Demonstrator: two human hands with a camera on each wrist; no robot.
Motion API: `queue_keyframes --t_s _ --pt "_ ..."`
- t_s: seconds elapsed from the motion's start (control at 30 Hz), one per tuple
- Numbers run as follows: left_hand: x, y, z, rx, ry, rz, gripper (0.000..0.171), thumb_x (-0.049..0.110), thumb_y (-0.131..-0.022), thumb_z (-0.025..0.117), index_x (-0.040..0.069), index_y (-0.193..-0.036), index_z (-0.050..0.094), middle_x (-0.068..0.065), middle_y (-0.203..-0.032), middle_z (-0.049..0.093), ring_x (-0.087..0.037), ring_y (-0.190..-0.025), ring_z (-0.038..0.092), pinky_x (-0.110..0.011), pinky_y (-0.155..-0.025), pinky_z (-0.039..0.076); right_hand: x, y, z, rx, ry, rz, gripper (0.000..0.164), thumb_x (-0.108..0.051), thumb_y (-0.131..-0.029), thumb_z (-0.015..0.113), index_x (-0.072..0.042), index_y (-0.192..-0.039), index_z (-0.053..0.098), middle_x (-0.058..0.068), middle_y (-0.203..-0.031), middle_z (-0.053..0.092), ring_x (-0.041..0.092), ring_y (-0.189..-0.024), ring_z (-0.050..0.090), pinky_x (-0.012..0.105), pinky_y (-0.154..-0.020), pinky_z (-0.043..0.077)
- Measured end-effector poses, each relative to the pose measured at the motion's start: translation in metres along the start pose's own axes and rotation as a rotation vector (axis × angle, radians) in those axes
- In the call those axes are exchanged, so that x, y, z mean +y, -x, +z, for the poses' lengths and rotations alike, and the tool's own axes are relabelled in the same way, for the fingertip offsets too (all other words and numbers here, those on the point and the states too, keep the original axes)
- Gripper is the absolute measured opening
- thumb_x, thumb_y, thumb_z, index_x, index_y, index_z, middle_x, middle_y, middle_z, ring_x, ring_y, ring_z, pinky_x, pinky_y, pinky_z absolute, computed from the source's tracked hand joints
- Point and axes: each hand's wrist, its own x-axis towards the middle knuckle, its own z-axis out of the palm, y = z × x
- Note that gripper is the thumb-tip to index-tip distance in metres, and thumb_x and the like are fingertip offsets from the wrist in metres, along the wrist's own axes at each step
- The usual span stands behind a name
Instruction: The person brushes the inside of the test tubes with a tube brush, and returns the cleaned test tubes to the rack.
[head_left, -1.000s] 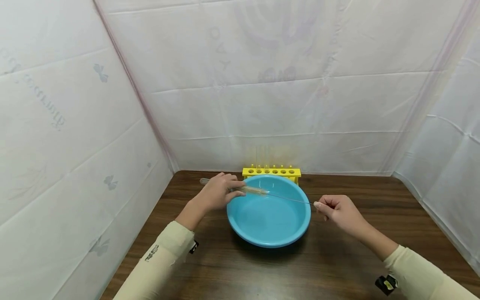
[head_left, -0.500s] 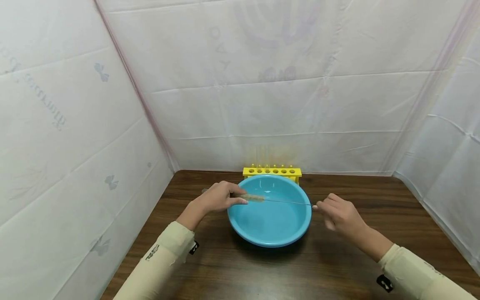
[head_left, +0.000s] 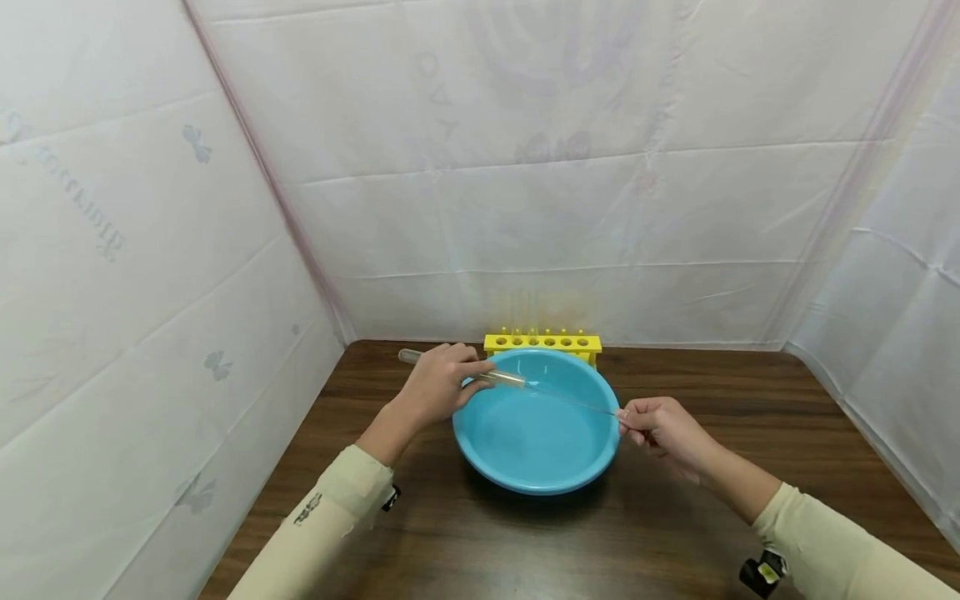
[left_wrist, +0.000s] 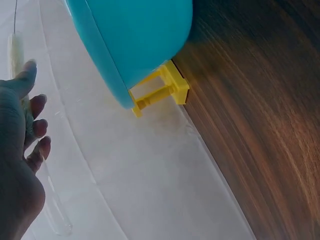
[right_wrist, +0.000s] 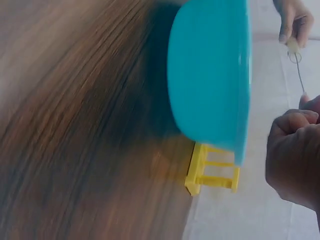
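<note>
My left hand [head_left: 441, 385] holds a clear glass test tube [head_left: 410, 357] over the left rim of a light blue basin [head_left: 536, 487]. The tube lies slanted, its rounded end out to the left and its mouth over the basin. Pale bristles of a test tube brush [left_wrist: 16, 50] sit inside the tube in the left wrist view. Beyond the basin's right side, my right hand [head_left: 667, 429] pinches the brush's thin wire handle [head_left: 573, 401]. Part of the tube is hidden by the left fingers.
A yellow test tube rack [head_left: 562, 342] stands behind the basin, with clear tubes [head_left: 533, 317] upright in its left part. Everything rests on a dark wooden table [head_left: 480, 558]. White sheeting [head_left: 570, 217] closes off the back and both sides.
My right hand first turns knuckles up, then back with the thumb on top, and ends slightly left. The bristles sit a little deeper in the tube. The left hand dips and rises again.
</note>
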Motion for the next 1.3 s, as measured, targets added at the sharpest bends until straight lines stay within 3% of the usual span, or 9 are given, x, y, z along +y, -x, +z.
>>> queue_keyframes --t_s 0.13,0.27,0.33,0.57,0.7,0.8,0.93,1.17,1.3 --pt "0.0 -0.001 -0.002 0.033 -0.017 0.013 0.028 0.033 -0.092 0.086 0.024 -0.119 0.084 0.003 -0.093 0.072 -0.014 -0.083 0.064 -0.03 -0.073 0.057 -0.004 0.001 0.001 -0.039 -0.057 0.066 0.031 -0.025 -0.109 0.059 -0.003 -0.09 0.066 -0.006 -0.067 0.057 0.008 -0.056 0.041 0.023 -0.05 0.032" --pt "0.0 -0.002 -0.004 -0.01 0.004 0.015 0.029 0.036 -0.091 0.086 0.024 -0.117 0.084 0.004 -0.092 0.072 -0.014 -0.079 0.063 -0.03 -0.071 0.054 0.002 0.0 0.004 0.034 0.071 -0.07 0.033 -0.025 -0.11 0.061 -0.002 -0.086 0.065 -0.001 -0.067 0.058 0.011 -0.06 0.047 0.025 -0.054 0.039" --pt "0.0 -0.002 -0.005 -0.05 0.03 0.016 0.029 0.038 -0.091 0.085 0.024 -0.117 0.084 0.005 -0.089 0.071 -0.013 -0.076 0.062 -0.029 -0.069 0.052 0.007 0.001 0.005 0.096 0.234 -0.229 0.03 -0.021 -0.109 0.063 -0.006 -0.083 0.065 -0.002 -0.066 0.058 0.009 -0.059 0.048 0.025 -0.054 0.042" --pt "0.001 -0.006 -0.007 -0.219 0.151 -0.005 0.034 0.041 -0.098 0.077 0.021 -0.125 0.081 0.004 -0.092 0.073 -0.009 -0.074 0.061 -0.024 -0.066 0.05 0.025 -0.007 0.003 0.343 0.865 -1.044 0.016 -0.004 -0.102 0.07 -0.01 -0.087 0.072 -0.007 -0.07 0.056 -0.001 -0.066 0.039 0.013 -0.056 0.037" --pt "0.002 -0.008 -0.005 -0.269 0.214 -0.061 0.035 0.042 -0.1 0.074 0.02 -0.127 0.08 0.003 -0.11 0.081 -0.01 -0.084 0.071 -0.026 -0.072 0.058 0.025 -0.015 -0.001 0.397 1.07 -1.303 0.031 -0.014 -0.112 0.052 -0.006 -0.089 0.07 -0.001 -0.07 0.059 0.008 -0.066 0.041 0.016 -0.055 0.037" --pt "0.004 -0.01 -0.004 -0.293 0.241 -0.088 0.035 0.044 -0.102 0.072 0.021 -0.126 0.08 0.003 -0.118 0.081 -0.01 -0.09 0.075 -0.027 -0.075 0.06 0.023 -0.018 -0.002 0.435 1.173 -1.4 0.033 -0.014 -0.113 0.049 -0.004 -0.089 0.07 0.003 -0.07 0.061 0.013 -0.064 0.045 0.02 -0.053 0.04" --pt "0.005 -0.01 -0.004 -0.291 0.238 -0.094 0.034 0.045 -0.102 0.071 0.022 -0.125 0.08 0.004 -0.113 0.081 -0.009 -0.086 0.072 -0.027 -0.073 0.059 0.021 -0.017 0.001 0.411 1.094 -1.272 0.031 -0.015 -0.112 0.053 -0.007 -0.089 0.071 0.0 -0.071 0.062 0.008 -0.064 0.046 0.019 -0.053 0.042" --pt "0.007 -0.011 -0.001 -0.166 0.124 -0.054 0.029 0.04 -0.098 0.077 0.023 -0.121 0.083 0.003 -0.102 0.077 -0.013 -0.086 0.067 -0.032 -0.077 0.057 0.0 -0.007 0.015 0.172 0.451 -0.501 0.029 -0.017 -0.107 0.065 -0.015 -0.079 0.068 0.002 -0.065 0.059 0.003 -0.054 0.044 0.025 -0.05 0.043" --pt "0.011 -0.014 0.001 -0.027 0.087 -0.035 0.026 0.035 -0.097 0.08 0.022 -0.119 0.083 0.001 -0.103 0.077 -0.017 -0.092 0.068 -0.036 -0.081 0.054 -0.016 -0.007 0.015 0.046 0.182 -0.216 0.034 -0.023 -0.11 0.061 -0.003 -0.082 0.065 0.009 -0.066 0.059 0.01 -0.056 0.044 0.028 -0.053 0.042"
